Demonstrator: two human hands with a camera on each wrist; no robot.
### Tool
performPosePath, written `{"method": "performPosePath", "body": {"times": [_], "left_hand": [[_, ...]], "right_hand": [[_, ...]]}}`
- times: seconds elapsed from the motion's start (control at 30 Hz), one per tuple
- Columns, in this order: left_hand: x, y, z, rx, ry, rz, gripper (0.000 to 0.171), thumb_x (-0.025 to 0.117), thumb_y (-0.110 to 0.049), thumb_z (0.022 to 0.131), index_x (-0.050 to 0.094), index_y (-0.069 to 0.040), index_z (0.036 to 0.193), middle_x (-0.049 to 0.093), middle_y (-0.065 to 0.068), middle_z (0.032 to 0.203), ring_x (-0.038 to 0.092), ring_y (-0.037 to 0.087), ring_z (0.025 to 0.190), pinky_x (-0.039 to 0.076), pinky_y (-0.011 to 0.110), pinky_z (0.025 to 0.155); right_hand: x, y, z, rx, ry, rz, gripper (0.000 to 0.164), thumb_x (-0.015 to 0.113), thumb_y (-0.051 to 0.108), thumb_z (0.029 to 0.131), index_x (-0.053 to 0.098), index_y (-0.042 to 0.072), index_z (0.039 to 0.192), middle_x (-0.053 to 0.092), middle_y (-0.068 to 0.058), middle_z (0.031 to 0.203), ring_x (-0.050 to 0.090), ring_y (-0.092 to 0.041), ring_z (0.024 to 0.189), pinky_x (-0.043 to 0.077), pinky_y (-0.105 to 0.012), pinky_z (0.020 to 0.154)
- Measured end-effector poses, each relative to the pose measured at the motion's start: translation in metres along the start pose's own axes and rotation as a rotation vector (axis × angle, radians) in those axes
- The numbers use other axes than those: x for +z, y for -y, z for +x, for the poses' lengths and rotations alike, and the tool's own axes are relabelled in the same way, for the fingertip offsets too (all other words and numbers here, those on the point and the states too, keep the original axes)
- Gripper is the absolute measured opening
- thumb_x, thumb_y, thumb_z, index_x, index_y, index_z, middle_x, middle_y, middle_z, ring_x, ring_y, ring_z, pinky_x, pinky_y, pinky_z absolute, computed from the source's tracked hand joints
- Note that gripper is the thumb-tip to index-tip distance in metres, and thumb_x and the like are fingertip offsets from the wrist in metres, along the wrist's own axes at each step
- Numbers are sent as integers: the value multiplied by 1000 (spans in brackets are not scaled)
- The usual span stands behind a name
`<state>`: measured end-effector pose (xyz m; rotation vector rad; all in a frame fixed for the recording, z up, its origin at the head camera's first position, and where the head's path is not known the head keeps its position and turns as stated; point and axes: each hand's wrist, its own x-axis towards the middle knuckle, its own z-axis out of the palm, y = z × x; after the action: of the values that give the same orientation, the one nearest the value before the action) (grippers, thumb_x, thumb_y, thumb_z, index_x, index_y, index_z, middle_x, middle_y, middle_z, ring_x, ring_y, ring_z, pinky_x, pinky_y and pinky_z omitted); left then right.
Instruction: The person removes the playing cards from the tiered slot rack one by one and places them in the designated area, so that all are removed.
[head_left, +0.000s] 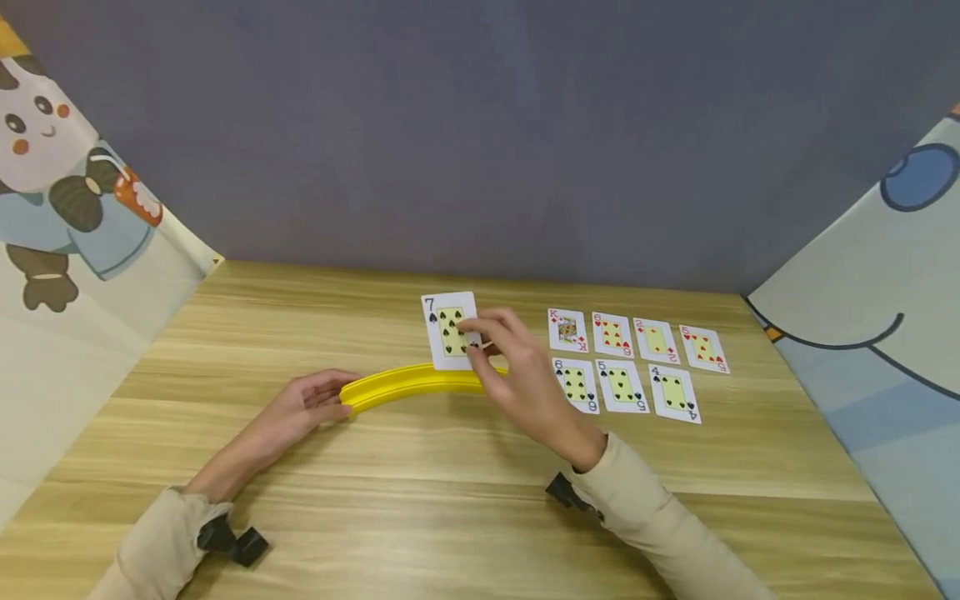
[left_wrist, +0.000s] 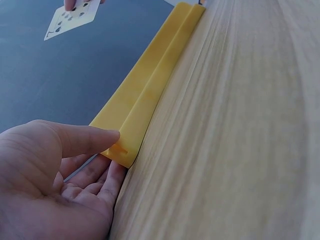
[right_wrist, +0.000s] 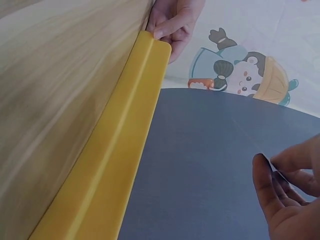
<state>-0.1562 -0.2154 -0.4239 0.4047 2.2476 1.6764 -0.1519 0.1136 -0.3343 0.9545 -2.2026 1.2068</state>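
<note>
A curved yellow card holder (head_left: pixel 405 382) with a lengthwise groove stands on the wooden table. My left hand (head_left: pixel 303 406) pinches its left end, the thumb on the near side and the fingers behind and beneath, as the left wrist view shows. Between the thumb and fingers of my right hand (head_left: pixel 528 379) is a seven of spades (head_left: pixel 448 333), face toward me and nearly upright. The card's lower edge overlaps the holder's back edge in the head view. Seen from the right wrist, the card is almost edge-on. My right hand hides the holder's right end.
Right of the holder, several playing cards lie face up in two rows. A king of diamonds (head_left: pixel 567 331) begins the back row; spades, including a five (head_left: pixel 621 386) and a four (head_left: pixel 675 393), form the front one. A grey wall (head_left: pixel 480 150) rises behind the table (head_left: pixel 420 508).
</note>
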Motion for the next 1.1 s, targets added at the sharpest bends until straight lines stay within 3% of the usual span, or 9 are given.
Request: {"method": "performPosePath", "body": {"times": [0.5,0.83,1.1], "left_hand": [[-1,-1,-1,5,3,-12,48,69,-11,93,54,1,137,56,22,137,58,15,120,45,15,100],[-3,-1,0,2,10,-17,48,68,-12,93,53,1,137,56,21,137,57,22,123,48,18,98],[-2,2,0,-3,12,-27,48,68,-10,93,53,1,138,55,22,138,57,26,124,49,19,98]], "right_hand": [[-36,0,1,-41,-90,-81,30,66,-8,89,67,-1,118,62,-14,113,64,-21,89,59,-24,77],[-68,-1,-10,-25,-164,-162,35,70,-12,84,70,1,117,64,-13,113,66,-21,87,55,-16,79],[-89,-3,-27,6,-152,-202,37,70,-15,82,70,-1,116,64,-14,112,66,-23,86,54,-13,81]]}}
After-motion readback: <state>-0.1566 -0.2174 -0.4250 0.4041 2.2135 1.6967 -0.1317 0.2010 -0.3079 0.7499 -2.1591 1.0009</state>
